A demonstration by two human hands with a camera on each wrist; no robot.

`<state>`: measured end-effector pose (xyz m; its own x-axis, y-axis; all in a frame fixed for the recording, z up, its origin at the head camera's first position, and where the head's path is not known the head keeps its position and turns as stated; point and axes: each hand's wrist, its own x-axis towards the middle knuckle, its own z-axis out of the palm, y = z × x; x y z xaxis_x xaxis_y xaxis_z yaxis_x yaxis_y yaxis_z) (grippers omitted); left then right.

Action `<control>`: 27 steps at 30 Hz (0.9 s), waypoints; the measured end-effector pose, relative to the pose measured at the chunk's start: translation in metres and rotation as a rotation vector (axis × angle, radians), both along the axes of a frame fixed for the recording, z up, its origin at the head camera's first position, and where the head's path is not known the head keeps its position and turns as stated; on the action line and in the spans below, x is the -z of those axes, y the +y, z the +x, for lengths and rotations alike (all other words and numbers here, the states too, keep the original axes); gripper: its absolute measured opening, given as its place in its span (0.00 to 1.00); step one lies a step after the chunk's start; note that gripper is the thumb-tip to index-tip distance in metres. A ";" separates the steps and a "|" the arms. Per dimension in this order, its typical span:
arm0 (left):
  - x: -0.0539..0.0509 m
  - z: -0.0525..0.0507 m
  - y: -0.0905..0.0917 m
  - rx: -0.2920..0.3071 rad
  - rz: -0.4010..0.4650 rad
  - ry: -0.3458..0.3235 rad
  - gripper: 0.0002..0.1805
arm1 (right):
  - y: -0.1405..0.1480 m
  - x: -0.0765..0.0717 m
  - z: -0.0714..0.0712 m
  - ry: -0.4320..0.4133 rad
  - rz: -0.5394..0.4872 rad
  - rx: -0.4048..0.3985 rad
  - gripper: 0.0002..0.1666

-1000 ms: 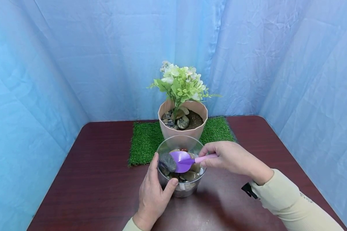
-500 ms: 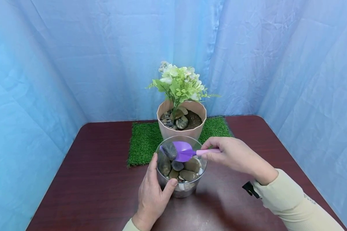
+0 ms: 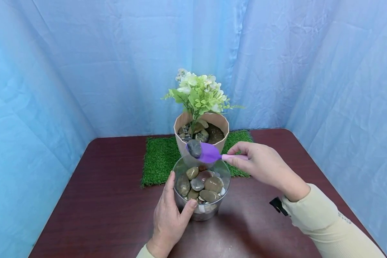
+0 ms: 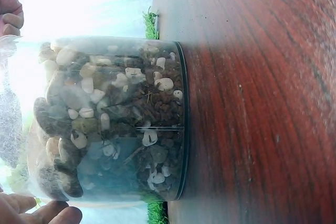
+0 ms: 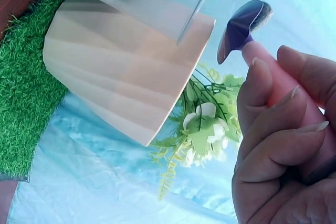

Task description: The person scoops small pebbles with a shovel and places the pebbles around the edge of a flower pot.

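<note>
Trowel [image 3: 210,153] bearing stone [image 3: 194,148], open air above container rim [image 3: 212,203] | right hand [image 3: 259,163] grips handle [image 3: 225,157] | left hand [image 3: 171,216] spread against wall [image 4: 110,166]

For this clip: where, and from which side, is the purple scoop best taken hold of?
By its slim pink handle, from the person's right. The handle points that way, while the broad purple blade reaches left with a dark stone on it, so a grip there would likely disturb the stone. The right hand holds the handle this way.
</note>
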<state>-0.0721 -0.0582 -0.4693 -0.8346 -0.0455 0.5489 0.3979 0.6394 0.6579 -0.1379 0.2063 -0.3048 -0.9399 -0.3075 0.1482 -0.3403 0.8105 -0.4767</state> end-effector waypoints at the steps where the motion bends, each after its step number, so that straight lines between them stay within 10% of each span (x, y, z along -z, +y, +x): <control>1: 0.000 0.000 0.000 0.001 0.001 -0.003 0.54 | 0.000 0.000 -0.001 0.010 0.001 0.004 0.15; 27: 0.004 -0.002 -0.001 -0.008 -0.015 0.021 0.53 | -0.005 -0.001 -0.039 0.037 0.075 0.126 0.18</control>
<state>-0.0741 -0.0591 -0.4731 -0.8227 -0.0443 0.5667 0.4059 0.6522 0.6402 -0.1770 0.2009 -0.3042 -0.9661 -0.1985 0.1649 -0.2496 0.8807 -0.4025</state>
